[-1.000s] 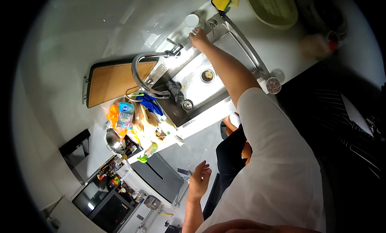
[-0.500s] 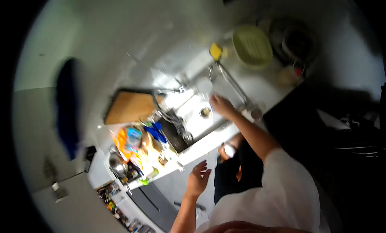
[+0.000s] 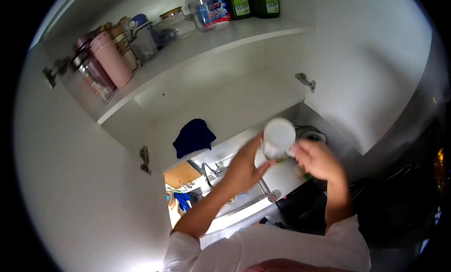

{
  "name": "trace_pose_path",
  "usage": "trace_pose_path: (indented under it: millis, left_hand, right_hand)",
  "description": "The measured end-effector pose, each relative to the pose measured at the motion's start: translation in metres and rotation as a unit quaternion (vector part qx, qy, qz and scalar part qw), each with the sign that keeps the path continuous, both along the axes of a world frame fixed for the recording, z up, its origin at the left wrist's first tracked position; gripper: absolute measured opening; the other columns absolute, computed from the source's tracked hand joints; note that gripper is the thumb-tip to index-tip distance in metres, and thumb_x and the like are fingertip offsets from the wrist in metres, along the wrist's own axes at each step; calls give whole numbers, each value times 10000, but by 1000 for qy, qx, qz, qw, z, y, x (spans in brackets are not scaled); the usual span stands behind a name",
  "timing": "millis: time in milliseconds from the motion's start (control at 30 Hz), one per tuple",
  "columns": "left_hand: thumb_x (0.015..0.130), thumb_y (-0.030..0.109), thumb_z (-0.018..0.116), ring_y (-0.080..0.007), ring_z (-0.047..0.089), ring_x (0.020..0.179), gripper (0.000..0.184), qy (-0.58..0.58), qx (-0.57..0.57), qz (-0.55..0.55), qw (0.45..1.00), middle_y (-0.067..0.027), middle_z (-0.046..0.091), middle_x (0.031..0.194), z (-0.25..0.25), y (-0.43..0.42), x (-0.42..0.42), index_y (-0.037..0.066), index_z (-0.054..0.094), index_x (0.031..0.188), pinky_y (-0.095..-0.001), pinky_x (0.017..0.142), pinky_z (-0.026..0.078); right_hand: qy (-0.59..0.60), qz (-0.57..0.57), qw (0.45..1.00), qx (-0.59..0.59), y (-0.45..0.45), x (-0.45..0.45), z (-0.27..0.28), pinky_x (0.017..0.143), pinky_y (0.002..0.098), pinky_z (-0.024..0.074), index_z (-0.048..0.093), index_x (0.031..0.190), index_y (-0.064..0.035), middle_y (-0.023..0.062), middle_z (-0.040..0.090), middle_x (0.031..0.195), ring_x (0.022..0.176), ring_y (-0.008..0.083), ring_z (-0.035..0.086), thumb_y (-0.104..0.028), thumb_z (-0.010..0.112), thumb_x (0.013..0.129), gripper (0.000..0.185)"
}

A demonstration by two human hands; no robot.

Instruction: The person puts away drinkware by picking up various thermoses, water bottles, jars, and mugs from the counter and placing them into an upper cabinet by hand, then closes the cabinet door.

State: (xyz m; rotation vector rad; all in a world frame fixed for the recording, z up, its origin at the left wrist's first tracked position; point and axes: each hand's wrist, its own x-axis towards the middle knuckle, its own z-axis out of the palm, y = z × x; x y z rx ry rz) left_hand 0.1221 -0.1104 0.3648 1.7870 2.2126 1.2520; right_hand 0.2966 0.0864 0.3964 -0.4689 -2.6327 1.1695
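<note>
A white mug (image 3: 279, 136) is held up in front of the open cabinet, above the counter. My right hand (image 3: 315, 158) is closed on its handle side at the right. My left hand (image 3: 246, 168) is against the mug's left side, thumb and fingers apart around it. The mug's round white end faces up toward the camera. A dark blue cloth (image 3: 194, 137) lies on the cabinet's lower shelf (image 3: 225, 107), left of the mug.
The upper shelf (image 3: 202, 51) holds a pink bottle (image 3: 111, 58), glass jars and green bottles (image 3: 239, 3). Cabinet doors stand open on both sides. Below are the faucet (image 3: 206, 173), the sink (image 3: 249, 197) and a wooden board (image 3: 181, 174).
The view has swung up from the sink to the open cabinet. The white mug has been lifted from beside the sink, and my left hand has come up to it.
</note>
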Motion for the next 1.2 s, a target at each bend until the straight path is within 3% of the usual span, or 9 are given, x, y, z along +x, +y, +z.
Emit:
trace_pose_path:
  millis: [67, 300, 400, 833, 900, 933, 1000, 1133, 1200]
  left_hand:
    - [925, 274, 742, -448, 600, 1230, 713, 75, 124, 43, 989, -299, 602, 1339, 82, 1, 2, -66, 440, 1473, -477, 1049, 479]
    - [937, 406, 703, -343, 698, 1026, 601, 218, 238, 166, 932, -203, 729, 1115, 241, 1, -78, -24, 604, 1343, -440, 930, 539]
    - [951, 397, 661, -320, 704, 1064, 573, 152, 221, 257, 928, -197, 730, 1175, 273, -25, -127, -7, 611, 1355, -427, 927, 541]
    - [865, 81, 626, -368, 709, 973, 170, 400, -2, 420, 815, -215, 721, 968, 241, -127, -220, -48, 730, 905, -437, 849, 569]
    - [880, 98, 622, -381, 699, 1007, 192, 607, -238, 325, 685, -243, 718, 1029, 250, -117, -232, -54, 732, 921, -443, 884, 563]
    - [880, 98, 622, -381, 699, 1007, 192, 606, -240, 327, 684, -243, 718, 1029, 249, -111, -235, -54, 732, 921, -443, 884, 563]
    - [914, 148, 627, -408, 692, 1033, 253, 238, -90, 410, 876, -278, 707, 1113, 250, -90, -236, -75, 731, 970, -465, 914, 559]
    - [943, 215, 623, -447, 668, 1102, 401, 164, -120, 450, 870, -317, 676, 1200, 251, -75, -299, -103, 658, 1184, -474, 960, 545]
    - [946, 271, 639, -458, 651, 1148, 560, 308, -155, 454, 822, -326, 649, 1254, 245, -73, -333, -97, 525, 1353, -475, 983, 537]
  right_hand:
    - [35, -37, 998, -37, -21, 2, 90, 537, 300, 467, 664, 1041, -35, 8, 574, 693, 584, 112, 531, -519, 529, 1056, 503]
    - [158, 66, 979, 112, 6, -102, 257, 467, 261, 411, 595, 833, -103, 20, 594, 660, 490, 100, 505, -618, 541, 1004, 545]
    - [142, 30, 989, -7, -28, -141, 293, 419, 307, 394, 612, 864, -53, 31, 559, 622, 480, 137, 499, -407, 530, 1061, 412]
    - [25, 55, 996, 67, -42, -316, 270, 550, 310, 466, 655, 881, -138, 27, 633, 758, 591, 124, 534, -604, 531, 1008, 499]
    - [26, 73, 995, 64, -39, -321, 269, 565, 311, 474, 656, 895, -135, 32, 639, 763, 596, 129, 546, -606, 528, 1010, 502]
    - [27, 85, 994, 59, -38, -323, 269, 579, 313, 483, 656, 910, -132, 37, 646, 768, 601, 134, 559, -609, 525, 1012, 506]
    - [33, 88, 994, 48, -39, -324, 266, 592, 318, 490, 654, 926, -126, 44, 654, 774, 612, 140, 576, -605, 525, 1014, 504]
    - [49, 92, 994, 32, -41, -324, 264, 617, 337, 509, 655, 981, -108, 67, 674, 799, 666, 155, 622, -589, 531, 1019, 498]
    - [46, 95, 994, 18, -37, -335, 261, 619, 345, 512, 658, 988, -104, 72, 675, 801, 670, 160, 622, -587, 533, 1019, 499]
